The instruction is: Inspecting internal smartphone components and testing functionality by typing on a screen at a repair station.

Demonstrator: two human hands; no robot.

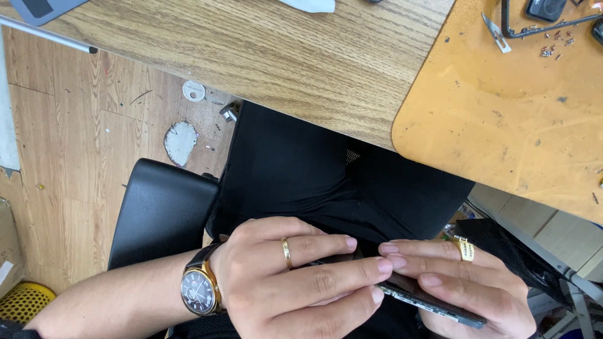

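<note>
Seen from above, a person sat at a wooden table (pixel 282 56) with both hands held low over a lap in dark clothing, below the table's edge. The left hand (pixel 295 276) and right hand (pixel 468 289) met around a thin black phone (pixel 433 301), held edge-on and tilted down toward the right. The left hand's fingers (pixel 352 267) lay curled over the top of the phone, closed on it, with the thumb out of sight. The right hand cupped the phone from beneath and beside it, its fingertips touching the left fingertips; it too gripped the phone.

The left hand wore a gold ring (pixel 286 252), and its wrist a watch (pixel 200 290) with a dark dial, gold case and black strap. The right hand wore a wider gold ring (pixel 465 248).

An orange mat (pixel 502 125) covered the table's right part. At its far edge lay tweezers (pixel 496 32), a thin black frame (pixel 540 30) and tiny loose screws (pixel 553 49). A grey tablet (pixel 41 9) sat at the table's far left corner.

A black chair arm (pixel 163 210) stood just left of the lap. On the wood floor (pixel 69 157) a yellow basket (pixel 25 301) showed at the lower left.
</note>
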